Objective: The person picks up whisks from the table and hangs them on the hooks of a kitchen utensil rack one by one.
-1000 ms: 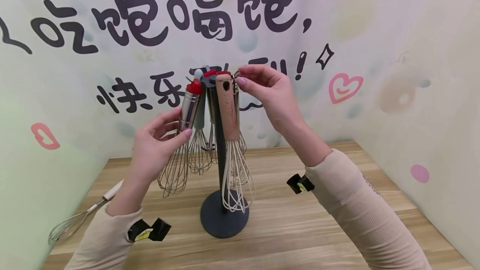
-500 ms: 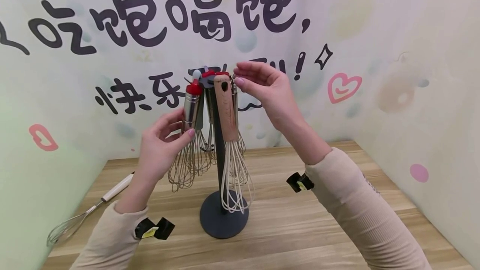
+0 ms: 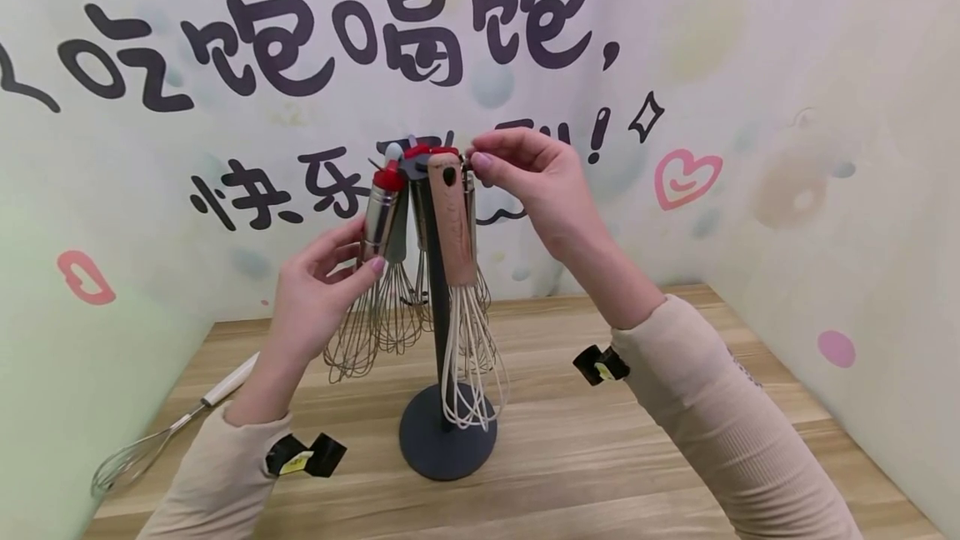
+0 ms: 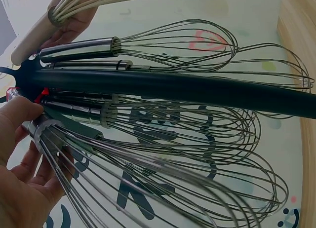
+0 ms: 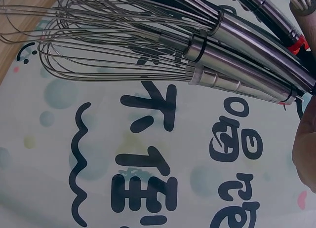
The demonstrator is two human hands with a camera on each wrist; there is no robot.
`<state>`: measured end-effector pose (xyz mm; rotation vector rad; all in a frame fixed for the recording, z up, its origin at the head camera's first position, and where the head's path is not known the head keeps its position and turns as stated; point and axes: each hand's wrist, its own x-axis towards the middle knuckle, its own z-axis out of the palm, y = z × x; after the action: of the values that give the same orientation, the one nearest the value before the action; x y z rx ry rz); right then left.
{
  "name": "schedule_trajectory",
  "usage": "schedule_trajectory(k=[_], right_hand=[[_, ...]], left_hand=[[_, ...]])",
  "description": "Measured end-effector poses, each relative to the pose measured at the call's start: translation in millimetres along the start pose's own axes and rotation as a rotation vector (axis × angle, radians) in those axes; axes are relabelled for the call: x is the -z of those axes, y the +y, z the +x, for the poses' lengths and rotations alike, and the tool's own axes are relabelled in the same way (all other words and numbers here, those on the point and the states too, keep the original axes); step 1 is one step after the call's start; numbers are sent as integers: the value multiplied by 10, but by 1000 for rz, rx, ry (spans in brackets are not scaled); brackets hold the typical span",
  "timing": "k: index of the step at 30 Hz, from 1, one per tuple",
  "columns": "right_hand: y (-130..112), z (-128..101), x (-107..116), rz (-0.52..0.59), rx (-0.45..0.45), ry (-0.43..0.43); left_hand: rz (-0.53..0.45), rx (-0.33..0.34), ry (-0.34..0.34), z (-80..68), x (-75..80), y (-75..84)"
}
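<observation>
A dark whisk stand [image 3: 442, 332] with a round base is upright on the table. My left hand [image 3: 311, 298] grips the steel handle of a red-topped whisk [image 3: 380, 215], its top close to a hook at the stand's left; whether it hangs there I cannot tell. In the left wrist view, my thumb and fingers lie around the lower handle, above the wires. My right hand [image 3: 551, 190] pinches at the stand's right hook, beside a wooden-handled whisk [image 3: 453, 223]; the exact grip is partly hidden. Behind hang a grey-handled whisk [image 3: 399, 236] and several steel whisks [image 5: 247, 40].
A white-handled whisk [image 3: 225, 382] lies on the wooden table [image 3: 600, 457] at the left, partly behind my left forearm. Pale printed walls [image 3: 750, 65] with large black lettering stand behind and at both sides.
The left hand and the red-topped whisk swing slightly right, then partway back left, the whisk's wires shifting with them. The right hand stays at the right hook.
</observation>
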<state>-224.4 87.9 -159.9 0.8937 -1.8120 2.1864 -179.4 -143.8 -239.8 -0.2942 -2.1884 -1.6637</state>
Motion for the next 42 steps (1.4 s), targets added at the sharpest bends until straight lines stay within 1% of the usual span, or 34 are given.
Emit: schedule_trajectory(k=[6,13,20,26,31,36,38,42], right_hand=[[-4,0,-3,0,0,2],[-14,13,-4,38,-31,-35],[-21,17,-27,11,-8,-21],[-46,-1,-89,-5,-36,-17],[-67,-22,-151,-25,-44,-38],[-61,-33,-179,-31,-33,-54],[-61,-35,-181,-25,-29,-50],[-67,-30,-177,2,-20,-22]], left_hand=[[0,-14,-10,19,21,-12],[32,-33,-17,41,75,-24],[39,-44,-28,61,104,-25],[49,-29,-30,78,144,-51],[34,-14,-32,95,187,-80],[26,-34,-42,123,230,-119],[6,-49,-50,134,242,-135],[-74,-69,-88,149,271,-169]])
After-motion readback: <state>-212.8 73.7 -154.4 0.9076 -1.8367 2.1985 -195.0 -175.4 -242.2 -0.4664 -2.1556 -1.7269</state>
